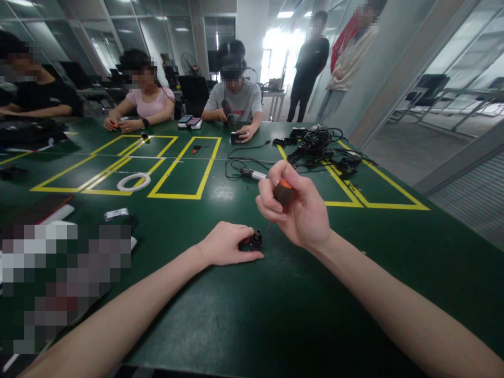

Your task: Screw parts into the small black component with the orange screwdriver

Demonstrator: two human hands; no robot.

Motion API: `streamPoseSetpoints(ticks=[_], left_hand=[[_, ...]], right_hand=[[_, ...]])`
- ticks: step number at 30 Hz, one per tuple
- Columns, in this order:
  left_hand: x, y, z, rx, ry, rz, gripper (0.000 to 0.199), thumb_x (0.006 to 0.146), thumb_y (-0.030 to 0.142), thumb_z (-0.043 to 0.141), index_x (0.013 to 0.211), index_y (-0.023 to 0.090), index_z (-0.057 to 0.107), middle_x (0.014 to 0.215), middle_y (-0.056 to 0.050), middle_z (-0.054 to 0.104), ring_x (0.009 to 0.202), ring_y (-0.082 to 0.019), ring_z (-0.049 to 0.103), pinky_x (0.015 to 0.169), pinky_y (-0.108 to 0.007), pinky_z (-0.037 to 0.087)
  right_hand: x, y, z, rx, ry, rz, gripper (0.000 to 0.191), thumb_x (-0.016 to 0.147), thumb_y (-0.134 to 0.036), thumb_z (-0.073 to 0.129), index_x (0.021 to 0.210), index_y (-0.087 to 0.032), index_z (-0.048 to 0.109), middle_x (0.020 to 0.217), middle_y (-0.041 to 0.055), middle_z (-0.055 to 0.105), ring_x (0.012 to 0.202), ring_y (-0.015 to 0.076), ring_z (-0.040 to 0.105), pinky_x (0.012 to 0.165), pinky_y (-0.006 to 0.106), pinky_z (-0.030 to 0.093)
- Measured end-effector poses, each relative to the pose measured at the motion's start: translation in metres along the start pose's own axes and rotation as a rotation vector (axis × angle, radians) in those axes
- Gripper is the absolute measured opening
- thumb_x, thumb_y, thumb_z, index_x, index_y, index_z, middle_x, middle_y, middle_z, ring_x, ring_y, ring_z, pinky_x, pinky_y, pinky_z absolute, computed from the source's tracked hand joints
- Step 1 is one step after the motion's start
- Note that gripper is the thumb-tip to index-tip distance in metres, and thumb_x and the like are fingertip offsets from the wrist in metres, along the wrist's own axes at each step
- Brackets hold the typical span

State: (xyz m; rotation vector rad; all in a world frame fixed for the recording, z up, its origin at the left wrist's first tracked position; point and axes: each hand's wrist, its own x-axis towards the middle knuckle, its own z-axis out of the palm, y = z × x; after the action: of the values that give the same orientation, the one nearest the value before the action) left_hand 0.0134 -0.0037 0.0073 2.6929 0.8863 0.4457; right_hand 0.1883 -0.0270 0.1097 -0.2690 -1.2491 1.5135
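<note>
My left hand (228, 244) lies low on the green table (205, 315), its thumb and fingers closed around a small black part (255, 241) with a round, copper-coloured top. Raised just to the right of it, my right hand (297, 210) grips a screwdriver (283, 192) by its dark handle with an orange end. The thin shaft points down towards the table beside the black part; I cannot tell whether its tip touches anything. Behind my right hand lies a silver and black pen-like tool (253, 174) with a cable.
Tangled black cables (318, 147) lie at the back right. A white ring (134, 182) rests among yellow tape outlines on the left. Across the table, a person (236, 97) holds a power drill (228, 111) over a small black box. Blurred items cover the left edge.
</note>
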Motion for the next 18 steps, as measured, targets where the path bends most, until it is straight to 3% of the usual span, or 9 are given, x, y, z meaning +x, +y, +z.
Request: streamPoseSetpoints(ticks=[5, 10, 18], left_hand=[[-0.0001, -0.0006, 0.0001, -0.010, -0.003, 0.007, 0.044, 0.091, 0.058, 0.067, 0.076, 0.019, 0.055, 0.071, 0.002, 0.064, 0.062, -0.013, 0.060, 0.057, -0.024, 0.034], [-0.0001, -0.0010, 0.0008, 0.000, 0.000, 0.009, 0.045, 0.091, 0.059, 0.067, 0.075, 0.019, 0.055, 0.069, 0.002, 0.062, 0.060, -0.013, 0.058, 0.056, -0.025, 0.033], [0.0002, -0.0031, 0.0027, -0.015, -0.003, 0.011, 0.044, 0.090, 0.059, 0.068, 0.076, 0.019, 0.055, 0.071, 0.001, 0.065, 0.062, -0.014, 0.059, 0.056, -0.024, 0.033]], right_hand=[[0.0051, -0.0008, -0.0043, -0.007, 0.031, 0.016, 0.029, 0.100, -0.036, 0.055, 0.077, -0.021, 0.048, 0.058, -0.0061, 0.047, 0.043, 0.0066, 0.032, 0.044, 0.020, 0.025], [0.0009, -0.0015, -0.0040, 0.039, -0.020, 0.091, 0.037, 0.100, -0.041, 0.052, 0.070, -0.020, 0.047, 0.050, -0.0088, 0.032, 0.042, 0.0066, 0.018, 0.043, 0.020, 0.019], [0.0006, 0.0000, -0.0059, 0.028, 0.015, 0.059, 0.020, 0.093, -0.037, 0.054, 0.081, -0.023, 0.047, 0.051, -0.0093, 0.038, 0.042, 0.0076, 0.021, 0.043, 0.020, 0.019]])
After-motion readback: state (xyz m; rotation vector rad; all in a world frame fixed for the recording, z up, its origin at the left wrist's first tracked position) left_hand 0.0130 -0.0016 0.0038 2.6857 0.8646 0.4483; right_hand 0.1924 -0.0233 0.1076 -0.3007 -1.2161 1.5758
